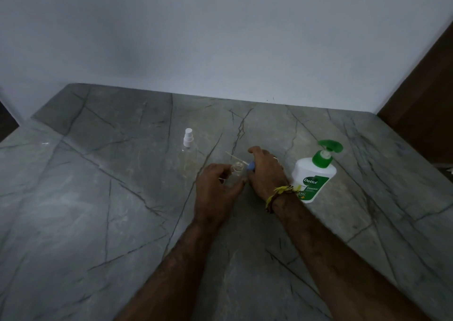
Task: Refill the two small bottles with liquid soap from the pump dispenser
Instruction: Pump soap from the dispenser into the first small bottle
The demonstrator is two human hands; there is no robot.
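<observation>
The grey stone counter (98, 198) carries the pump dispenser (313, 173), upright, just right of the right hand (266, 173), the nearer one. The open small bottle (236, 171) is gripped by the left hand (215, 185); its blue-tipped cap (251, 165) is pinched by the right. A capped spray bottle (188, 154) stands far-left.

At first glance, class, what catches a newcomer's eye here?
The green-topped pump dispenser stands out at right on the grey table. At centre, the left hand holds an open small bottle while the right hand grips its blue cap. A spray bottle stands behind, to the left.
</observation>
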